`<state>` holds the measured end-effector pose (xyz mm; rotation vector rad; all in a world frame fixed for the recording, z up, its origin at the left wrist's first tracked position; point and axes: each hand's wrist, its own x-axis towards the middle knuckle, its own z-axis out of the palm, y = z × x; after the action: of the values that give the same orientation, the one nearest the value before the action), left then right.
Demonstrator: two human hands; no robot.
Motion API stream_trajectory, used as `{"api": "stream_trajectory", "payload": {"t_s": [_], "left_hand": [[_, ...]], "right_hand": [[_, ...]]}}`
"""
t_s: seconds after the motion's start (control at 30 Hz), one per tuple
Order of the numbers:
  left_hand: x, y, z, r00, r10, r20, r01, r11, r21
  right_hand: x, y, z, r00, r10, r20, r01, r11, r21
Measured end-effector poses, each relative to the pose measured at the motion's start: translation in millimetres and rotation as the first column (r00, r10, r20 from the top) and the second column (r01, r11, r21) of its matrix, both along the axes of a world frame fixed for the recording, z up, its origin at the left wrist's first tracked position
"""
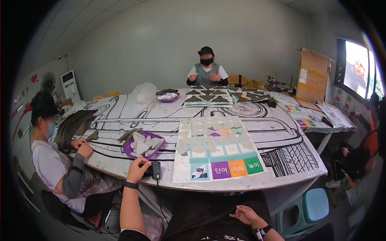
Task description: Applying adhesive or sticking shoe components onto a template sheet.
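Note:
My left hand (137,169) is at the near table edge, its fingers pinched together; what they hold, if anything, is too small to make out. Just beyond it sits a purple tray (126,150) heaped with pale grey flat pieces (141,144). A small black box-shaped device (156,170) with a cable hangs at the edge beside that hand. My right hand (246,215) rests over my lap with loosely bent, parted fingers and nothing visible in it. To the right of the tray lies a printed sheet (179,170) bearing rows of similar pale pieces (197,142).
Dark strips (129,135) lie behind the tray. Left, a co-worker (52,160) sits by a dark stack (76,125); another (207,70) sits across the table (161,116) beyond sheets of dark pieces (207,96). A teal stool (315,205) stands at right.

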<state>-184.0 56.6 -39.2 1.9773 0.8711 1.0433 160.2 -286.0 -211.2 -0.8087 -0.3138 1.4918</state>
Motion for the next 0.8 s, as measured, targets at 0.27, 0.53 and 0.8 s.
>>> {"api": "stream_trajectory", "payload": {"t_s": [0.27, 0.53, 0.8], "left_hand": [[-2.0, -8.0, 2.3, 0.955, 0.13, 0.268, -0.133, 0.991, -0.007], [7.8, 1.9, 5.6, 0.966, 0.086, 0.245, -0.085, 0.996, -0.016], [32.6, 47.1, 16.8, 0.976, -0.046, 0.214, 0.095, 0.97, -0.225]], "right_hand": [[0.6, -1.6, -1.2, 1.0, -0.003, -0.004, 0.003, 1.0, -0.007], [-4.4, 5.3, 0.1, 0.999, 0.022, 0.049, -0.021, 1.0, -0.01], [-4.9, -1.6, 4.2, 0.997, -0.025, 0.071, 0.029, 0.998, -0.054]]}}
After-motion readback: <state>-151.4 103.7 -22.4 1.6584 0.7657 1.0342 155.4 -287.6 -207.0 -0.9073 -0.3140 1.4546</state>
